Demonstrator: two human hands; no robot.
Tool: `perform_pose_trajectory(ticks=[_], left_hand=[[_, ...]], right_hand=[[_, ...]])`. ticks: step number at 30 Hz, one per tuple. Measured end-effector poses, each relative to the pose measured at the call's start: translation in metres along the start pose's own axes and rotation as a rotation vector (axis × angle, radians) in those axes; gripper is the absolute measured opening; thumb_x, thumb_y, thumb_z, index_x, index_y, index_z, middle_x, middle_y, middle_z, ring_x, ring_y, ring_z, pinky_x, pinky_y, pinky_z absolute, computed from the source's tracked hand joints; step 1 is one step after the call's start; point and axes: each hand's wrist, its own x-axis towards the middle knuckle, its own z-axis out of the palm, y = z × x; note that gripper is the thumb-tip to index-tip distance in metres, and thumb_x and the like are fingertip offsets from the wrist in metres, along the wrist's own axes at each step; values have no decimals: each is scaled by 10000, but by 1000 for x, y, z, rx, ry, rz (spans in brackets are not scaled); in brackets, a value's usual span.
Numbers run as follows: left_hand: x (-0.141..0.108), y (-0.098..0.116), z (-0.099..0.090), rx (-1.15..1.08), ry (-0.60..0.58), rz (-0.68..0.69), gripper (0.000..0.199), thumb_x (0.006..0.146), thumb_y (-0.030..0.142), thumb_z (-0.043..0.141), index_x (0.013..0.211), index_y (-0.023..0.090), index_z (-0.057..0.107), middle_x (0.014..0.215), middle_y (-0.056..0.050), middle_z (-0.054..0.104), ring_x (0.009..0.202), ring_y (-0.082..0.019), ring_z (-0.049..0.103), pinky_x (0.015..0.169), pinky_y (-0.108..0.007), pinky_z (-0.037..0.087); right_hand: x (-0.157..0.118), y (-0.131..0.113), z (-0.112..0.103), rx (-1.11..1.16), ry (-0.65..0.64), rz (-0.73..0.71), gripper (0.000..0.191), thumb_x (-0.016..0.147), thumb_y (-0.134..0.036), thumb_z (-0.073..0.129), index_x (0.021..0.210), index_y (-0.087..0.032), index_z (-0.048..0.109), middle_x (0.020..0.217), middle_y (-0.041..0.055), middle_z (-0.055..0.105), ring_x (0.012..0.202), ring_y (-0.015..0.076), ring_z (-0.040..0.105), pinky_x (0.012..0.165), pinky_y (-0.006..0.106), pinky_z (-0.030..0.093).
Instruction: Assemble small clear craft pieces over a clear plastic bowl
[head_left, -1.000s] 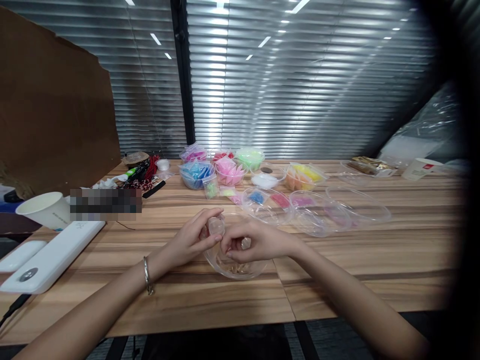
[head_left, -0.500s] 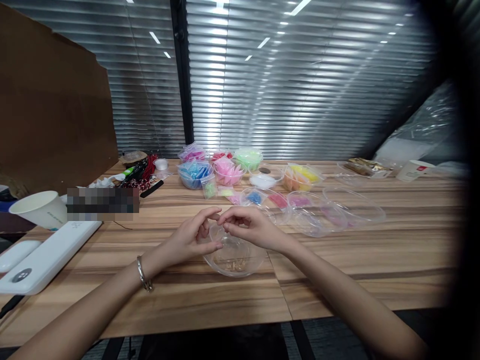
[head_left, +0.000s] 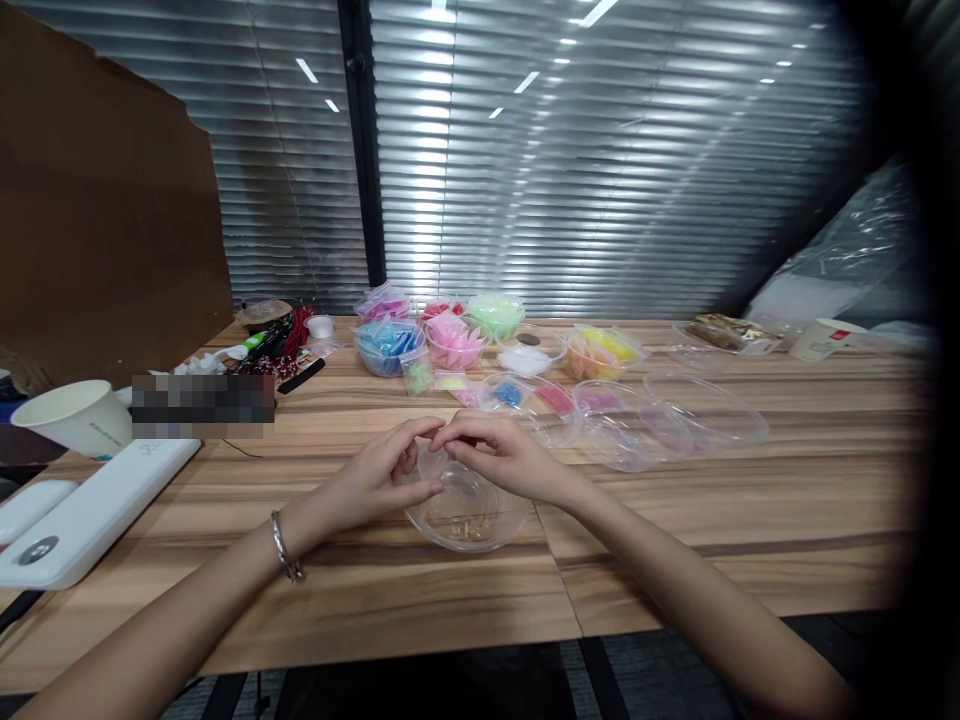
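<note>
Your left hand (head_left: 394, 468) is over the left side of a clear bowl (head_left: 466, 549), its grip closed around a small clear piece (head_left: 431, 463) between thumb and fingers. Your right hand (head_left: 502, 458) is bent in from the other side, fingertips curled beside that piece; you cannot tell from here whether this grip holds anything. The bowl sits on the bench (head_left: 675, 545) in front of you, with small gold-coloured bits (head_left: 472, 527) at its bottom. Beyond your hands stand tubs of blue packets (head_left: 390, 343), pink packets (head_left: 456, 342) and yellow packets (head_left: 611, 344). At your left are 1 paper cup (head_left: 71, 415) and a long white device (head_left: 105, 510). You have 1 silver bracelet (head_left: 281, 545) on your left wrist.
</note>
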Motion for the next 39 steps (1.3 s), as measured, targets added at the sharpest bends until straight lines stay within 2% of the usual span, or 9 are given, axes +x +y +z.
perform_pose_trajectory(ticks=[2, 5, 8, 12, 18, 27, 30, 36, 39], left_hand=[[-1, -1, 0, 8, -2, -7, 604, 865, 464, 612, 1385, 311, 346, 1182, -54, 567, 843, -117, 524, 713, -231, 436], [-1, -2, 0, 9, -1, -12, 625, 866, 466, 608, 1403, 308, 331, 1178, -61, 569, 851, -122, 531, 729, -241, 452], [-2, -3, 1, -2, 3, -26, 653, 858, 467, 619, 1414, 304, 319, 1251, -79, 538, 883, -131, 545, 755, -255, 468], [-2, -5, 1, -23, 3, -43, 661, 849, 464, 633, 1412, 312, 320, 1361, -90, 468, 980, -156, 563, 786, -259, 475], [-2, -5, 1, -7, 6, -26, 659, 853, 452, 629, 1414, 279, 329, 1313, -101, 504, 935, -145, 570, 763, -245, 477], [0, -5, 0, 20, 9, 19, 624, 864, 436, 619, 1398, 262, 348, 1205, -88, 564, 823, -112, 548, 704, -220, 464], [0, -2, -1, 16, 2, 12, 611, 869, 439, 612, 1395, 266, 355, 1225, -91, 556, 830, -113, 549, 713, -223, 464], [-1, -3, 1, -22, 12, -24, 668, 847, 452, 640, 1412, 285, 327, 1299, -95, 512, 916, -131, 556, 748, -226, 473], [-1, -5, 1, -23, 19, -15, 673, 841, 448, 648, 1409, 278, 330, 1301, -98, 509, 928, -134, 557, 731, -215, 471]], right_hand=[[-1, -1, 1, 33, 7, 52, 159, 936, -197, 535, 1051, -205, 645, 1013, 2, 651, 896, 89, 591, 777, 221, 449], [-1, 0, 3, 119, 48, 110, 121, 919, -246, 574, 1016, -180, 606, 931, 6, 623, 834, 92, 589, 730, 219, 463], [-2, 3, 4, 109, 78, 78, 85, 903, -252, 605, 927, -171, 616, 862, -5, 614, 787, 79, 580, 704, 201, 451], [-3, 5, 4, 55, 59, 25, 89, 915, -254, 597, 945, -186, 646, 908, -6, 645, 833, 76, 590, 741, 198, 447], [-2, 4, 2, -3, 26, -9, 113, 939, -244, 558, 981, -186, 645, 969, 14, 654, 905, 106, 597, 826, 246, 448], [-1, 3, -1, -33, -15, -79, 146, 949, -159, 512, 1010, -188, 641, 1010, 24, 644, 968, 116, 586, 873, 269, 444], [0, 1, 0, -27, -36, -97, 174, 954, -131, 483, 1012, -180, 639, 1025, 38, 630, 993, 123, 574, 881, 276, 442], [-1, 2, 2, -21, 62, -89, 94, 925, -198, 568, 992, -179, 632, 964, 28, 637, 866, 112, 577, 761, 247, 450], [-1, 1, 2, -50, 75, -135, 88, 922, -197, 573, 965, -178, 647, 953, 38, 647, 893, 129, 585, 801, 279, 460]])
